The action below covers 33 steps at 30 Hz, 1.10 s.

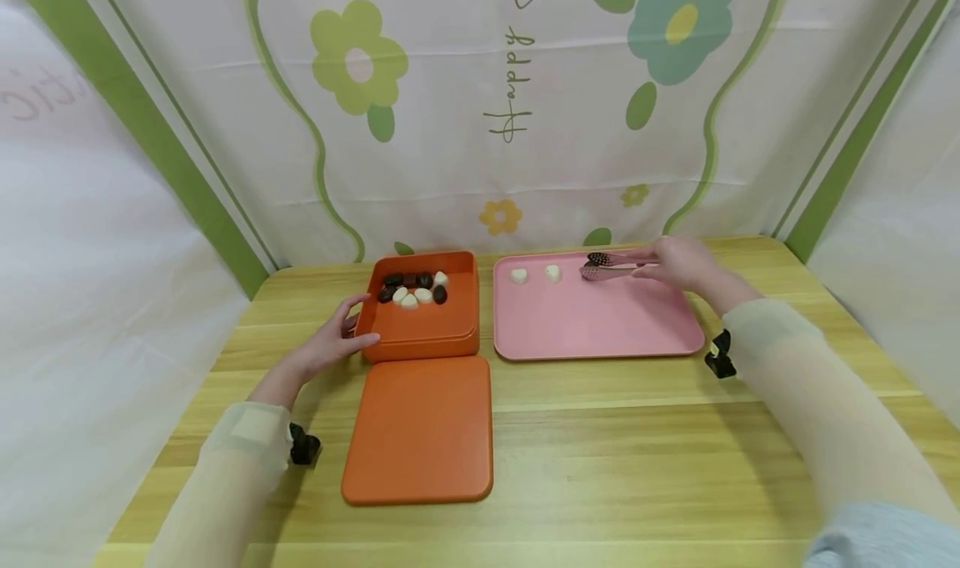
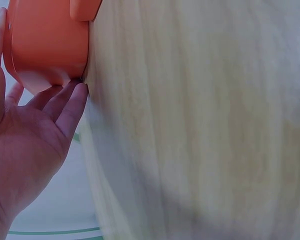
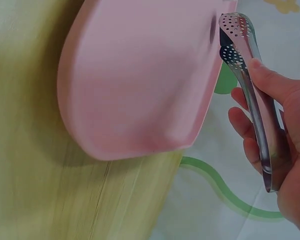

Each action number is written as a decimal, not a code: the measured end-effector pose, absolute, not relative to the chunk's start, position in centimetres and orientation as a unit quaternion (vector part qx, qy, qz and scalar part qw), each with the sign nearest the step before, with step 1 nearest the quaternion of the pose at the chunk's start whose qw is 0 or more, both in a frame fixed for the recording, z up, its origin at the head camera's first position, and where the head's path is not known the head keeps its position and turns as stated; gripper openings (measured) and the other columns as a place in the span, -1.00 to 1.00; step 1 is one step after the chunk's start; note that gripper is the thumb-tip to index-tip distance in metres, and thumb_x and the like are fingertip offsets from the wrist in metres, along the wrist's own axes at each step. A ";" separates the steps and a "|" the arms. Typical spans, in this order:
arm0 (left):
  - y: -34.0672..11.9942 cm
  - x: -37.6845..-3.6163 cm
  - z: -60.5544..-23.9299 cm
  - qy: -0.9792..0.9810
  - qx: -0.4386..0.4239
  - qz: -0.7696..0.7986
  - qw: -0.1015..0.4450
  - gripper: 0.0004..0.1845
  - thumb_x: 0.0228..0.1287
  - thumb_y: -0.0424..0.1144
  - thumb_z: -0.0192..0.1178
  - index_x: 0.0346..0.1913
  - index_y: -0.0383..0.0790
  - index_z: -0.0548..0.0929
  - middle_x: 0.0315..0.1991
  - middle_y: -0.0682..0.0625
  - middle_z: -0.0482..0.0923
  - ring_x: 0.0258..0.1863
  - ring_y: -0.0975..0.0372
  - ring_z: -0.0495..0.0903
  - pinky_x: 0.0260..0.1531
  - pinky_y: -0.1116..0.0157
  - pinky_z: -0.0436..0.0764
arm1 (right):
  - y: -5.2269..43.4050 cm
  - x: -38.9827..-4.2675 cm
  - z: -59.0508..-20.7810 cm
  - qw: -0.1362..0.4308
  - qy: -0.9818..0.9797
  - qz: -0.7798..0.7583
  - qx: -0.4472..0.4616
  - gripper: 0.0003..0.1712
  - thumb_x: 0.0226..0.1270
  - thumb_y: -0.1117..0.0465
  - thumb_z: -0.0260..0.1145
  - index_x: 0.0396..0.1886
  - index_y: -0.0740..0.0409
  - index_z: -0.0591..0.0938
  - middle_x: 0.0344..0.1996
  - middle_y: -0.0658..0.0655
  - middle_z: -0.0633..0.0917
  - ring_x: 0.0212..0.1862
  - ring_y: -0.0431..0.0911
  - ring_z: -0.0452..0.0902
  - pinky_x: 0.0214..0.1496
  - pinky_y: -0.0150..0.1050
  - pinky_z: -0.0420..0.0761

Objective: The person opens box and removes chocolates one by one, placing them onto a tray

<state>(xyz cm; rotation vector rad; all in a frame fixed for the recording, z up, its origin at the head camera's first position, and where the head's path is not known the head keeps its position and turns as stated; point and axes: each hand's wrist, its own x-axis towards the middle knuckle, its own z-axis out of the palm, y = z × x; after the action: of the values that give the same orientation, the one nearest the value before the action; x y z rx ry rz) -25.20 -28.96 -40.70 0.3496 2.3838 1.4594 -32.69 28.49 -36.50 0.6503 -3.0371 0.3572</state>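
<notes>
A wooden table (image 1: 600, 451) carries a pink tray (image 1: 600, 326) on the right and an orange box (image 1: 423, 322) on the left, with the box's flat lid (image 1: 420, 430) lying just in front of it. The black and white stones (image 1: 414, 289) sit bunched in the far part of the box, to the left of the tongs (image 1: 609, 266), and two white stones (image 1: 534, 274) already lie along the tray's far edge, just left of the tong tips. The tongs lie roughly across the table, tips pointing left towards the box, so the right hand (image 1: 678, 261) is the one placed to reach the stones. That hand is curled round the tong handles, and its fingers (image 3: 250, 125) wrap the metal with the perforated tips close together. The left hand (image 1: 330, 343) is open and relaxed, with straight fingers (image 2: 70, 107) resting against the box's near-left wall.
</notes>
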 end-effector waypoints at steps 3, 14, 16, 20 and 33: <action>-29.0 -25.3 -40.8 0.835 0.118 0.513 0.164 -0.17 0.43 -0.19 0.16 0.53 -0.07 -0.14 0.45 -0.41 0.00 0.40 -0.20 0.10 0.31 -0.15 0.09 | 28.4 -32.8 -36.6 0.012 -0.970 0.111 0.217 -0.53 0.29 0.05 0.36 0.12 0.17 0.65 -0.13 0.31 0.71 -0.34 0.07 0.56 -0.23 0.10 0.51; -29.1 -25.4 -40.8 0.834 0.122 0.513 0.160 -0.16 0.42 -0.18 0.17 0.53 -0.08 -0.15 0.45 -0.42 -0.01 0.41 -0.21 0.07 0.31 -0.15 0.07 | 28.6 -33.0 -37.1 -0.002 -0.972 0.126 0.201 -0.50 0.29 0.06 0.36 0.16 0.20 0.62 -0.06 0.33 0.68 -0.14 0.21 0.57 -0.11 0.21 0.48; -29.0 -25.4 -40.8 0.836 0.123 0.509 0.160 -0.15 0.42 -0.17 0.17 0.54 -0.08 -0.16 0.45 -0.42 -0.01 0.41 -0.21 0.07 0.32 -0.15 0.07 | 28.7 -33.0 -37.2 -0.007 -0.971 0.131 0.198 -0.50 0.29 0.06 0.36 0.16 0.20 0.62 -0.07 0.30 0.69 -0.16 0.20 0.58 -0.11 0.20 0.48; -29.0 -25.2 -40.6 0.838 0.123 0.507 0.162 -0.14 0.42 -0.18 0.18 0.54 -0.07 -0.17 0.45 -0.43 -0.02 0.41 -0.22 0.06 0.31 -0.16 0.07 | 28.8 -32.8 -37.1 -0.015 -0.971 0.140 0.192 -0.48 0.30 0.04 0.36 0.20 0.17 0.59 -0.14 0.27 0.71 -0.23 0.17 0.58 -0.14 0.17 0.49; -28.9 -25.1 -40.6 0.836 0.123 0.510 0.161 -0.16 0.43 -0.18 0.16 0.54 -0.07 -0.17 0.45 -0.43 -0.02 0.41 -0.21 0.07 0.31 -0.16 0.07 | 27.4 -30.8 -33.8 0.019 -0.969 0.133 0.210 -0.41 0.29 -0.05 0.37 0.22 0.15 0.60 -0.49 0.27 0.67 -0.54 -0.07 0.39 -0.41 -0.10 0.41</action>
<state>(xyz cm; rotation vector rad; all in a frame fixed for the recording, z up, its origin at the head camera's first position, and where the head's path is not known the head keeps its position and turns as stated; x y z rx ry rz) -25.05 -28.95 -40.57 0.3498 2.3869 1.4570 -30.78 27.36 -33.76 0.6507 -3.0071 0.4122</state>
